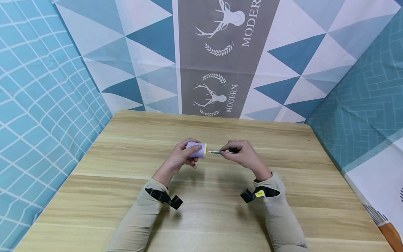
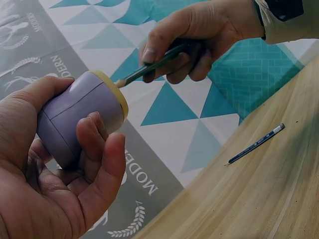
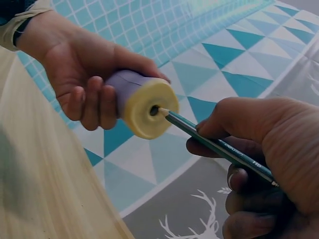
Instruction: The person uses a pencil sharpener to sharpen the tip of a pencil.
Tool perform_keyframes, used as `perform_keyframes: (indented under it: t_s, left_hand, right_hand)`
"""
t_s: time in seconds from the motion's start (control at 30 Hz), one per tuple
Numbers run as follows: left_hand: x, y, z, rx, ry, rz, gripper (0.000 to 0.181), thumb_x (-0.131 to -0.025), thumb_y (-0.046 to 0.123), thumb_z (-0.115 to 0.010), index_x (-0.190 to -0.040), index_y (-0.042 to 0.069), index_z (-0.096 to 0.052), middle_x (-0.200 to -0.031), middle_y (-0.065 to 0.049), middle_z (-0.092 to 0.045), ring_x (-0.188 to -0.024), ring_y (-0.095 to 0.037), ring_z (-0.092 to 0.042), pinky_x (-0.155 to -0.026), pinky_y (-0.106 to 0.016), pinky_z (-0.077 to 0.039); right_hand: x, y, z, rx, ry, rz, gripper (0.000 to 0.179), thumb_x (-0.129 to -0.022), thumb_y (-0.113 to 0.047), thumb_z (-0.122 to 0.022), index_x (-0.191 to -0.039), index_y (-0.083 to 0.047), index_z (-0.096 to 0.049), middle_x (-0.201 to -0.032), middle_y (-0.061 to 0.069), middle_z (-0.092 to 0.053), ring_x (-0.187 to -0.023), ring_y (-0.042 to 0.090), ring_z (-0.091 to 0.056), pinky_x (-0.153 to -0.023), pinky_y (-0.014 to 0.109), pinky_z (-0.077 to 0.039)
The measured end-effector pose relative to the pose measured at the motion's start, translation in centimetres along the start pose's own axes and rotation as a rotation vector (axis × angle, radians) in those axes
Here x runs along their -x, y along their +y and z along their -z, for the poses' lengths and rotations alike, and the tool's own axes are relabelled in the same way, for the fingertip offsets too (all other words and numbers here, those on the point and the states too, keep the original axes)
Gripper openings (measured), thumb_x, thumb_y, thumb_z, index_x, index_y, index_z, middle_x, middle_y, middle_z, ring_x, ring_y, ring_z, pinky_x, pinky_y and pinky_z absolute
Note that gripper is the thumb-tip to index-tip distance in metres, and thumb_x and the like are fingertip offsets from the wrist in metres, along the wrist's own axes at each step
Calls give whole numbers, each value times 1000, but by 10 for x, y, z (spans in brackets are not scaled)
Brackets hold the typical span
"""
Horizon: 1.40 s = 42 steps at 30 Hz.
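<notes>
My left hand (image 1: 180, 156) grips a purple pencil sharpener (image 1: 194, 149), thumb along one side and fingers curled about the other. Its yellow end (image 3: 149, 110), with a dark round hole in the middle, faces right. My right hand (image 1: 244, 154) pinches a green pencil (image 3: 224, 149) between thumb and fingers. In the right wrist view the pencil's bare wooden tip is right at the hole's edge. Both things are held above the table, and part of the pencil is hidden by the right hand.
A second, dark blue pencil (image 2: 255, 144) lies on the wooden table (image 1: 214, 224), seen in the left wrist view. Patterned cloth (image 1: 151, 52) hangs behind the table's far edge, and more cloth borders both sides.
</notes>
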<state>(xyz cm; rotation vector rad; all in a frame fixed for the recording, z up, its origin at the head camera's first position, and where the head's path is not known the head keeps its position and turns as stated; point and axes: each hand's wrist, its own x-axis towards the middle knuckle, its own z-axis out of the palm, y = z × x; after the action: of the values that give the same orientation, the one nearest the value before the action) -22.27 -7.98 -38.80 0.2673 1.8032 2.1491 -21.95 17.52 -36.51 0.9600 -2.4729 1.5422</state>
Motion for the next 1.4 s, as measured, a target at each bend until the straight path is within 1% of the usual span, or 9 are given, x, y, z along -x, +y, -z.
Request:
perform_keyframes:
  t_s: [0.23,0.47,0.57,0.73,0.83,0.93,1.13,1.3,1.4]
  left_hand:
    - [-1,-1,-1,-6,-5,-3,30,-97,16,-61,-121,-1,-55,-74,-11,-56,-56,-15,-55,-50,-29,-57]
    - [-1,-6,-4,0,-26,-10,27,-97,15,-60,-118,0,-57,-75,-10,-56,-56,-13,-56,-50,-28,-57]
    - [-2,-8,-6,3,-28,-9,25,-97,15,-60,-117,1,-58,-75,-10,-56,-56,-13,-56,-50,-28,-57]
    - [-3,-11,-9,3,-30,5,24,-97,15,-60,-117,2,-58,-73,-9,-57,-55,-13,-56,-49,-28,-57]
    - [-3,-12,-11,18,-27,10,22,-97,15,-60,-116,3,-59,-71,-9,-57,-54,-13,-56,-49,-28,-57]
    - [-3,-12,-11,27,-17,7,21,-97,15,-60,-115,4,-59,-70,-8,-57,-54,-13,-56,-48,-28,-56]
    - [-2,-9,-8,18,4,0,26,-97,15,-60,-118,1,-58,-72,-9,-56,-55,-14,-56,-47,-27,-56]
    - [-1,-7,-7,13,-1,8,27,-96,15,-61,-119,0,-57,-75,-10,-56,-56,-14,-56,-48,-27,-56]
    - [-1,-7,-7,10,0,3,28,-96,15,-61,-119,-1,-57,-75,-10,-56,-57,-13,-56,-48,-27,-56]
  right_hand:
    - [-2,-1,-10,43,10,19,8,-88,-1,-73,-94,-3,-78,-78,-1,-66,-60,10,-49,-50,22,-41]
    - [-3,-3,-19,81,44,5,9,-88,-10,-77,-97,-7,-78,-82,1,-68,-66,13,-55,-54,23,-45]
    - [-2,-4,-21,77,53,-17,9,-88,-12,-77,-96,-8,-78,-84,1,-69,-69,14,-58,-57,24,-48]
    - [-1,-5,-26,55,59,-47,6,-88,-11,-76,-93,-8,-75,-83,0,-69,-65,15,-55,-54,26,-46]
    - [-1,-3,-31,45,56,-40,5,-90,-8,-74,-94,-6,-73,-82,0,-68,-64,14,-55,-54,26,-46]
    - [-2,0,-36,43,51,-16,5,-90,-4,-70,-95,-4,-70,-80,1,-67,-64,13,-55,-54,25,-47]
    - [-4,3,-37,69,52,67,10,-86,1,-66,-95,-4,-66,-78,3,-65,-62,12,-53,-54,25,-47]
    - [-4,4,-34,113,58,138,7,-88,-1,-70,-93,-6,-66,-81,3,-67,-65,11,-58,-56,26,-51]
    - [-4,5,-34,161,70,214,8,-87,-1,-73,-91,-6,-68,-82,2,-68,-67,10,-60,-57,26,-53]
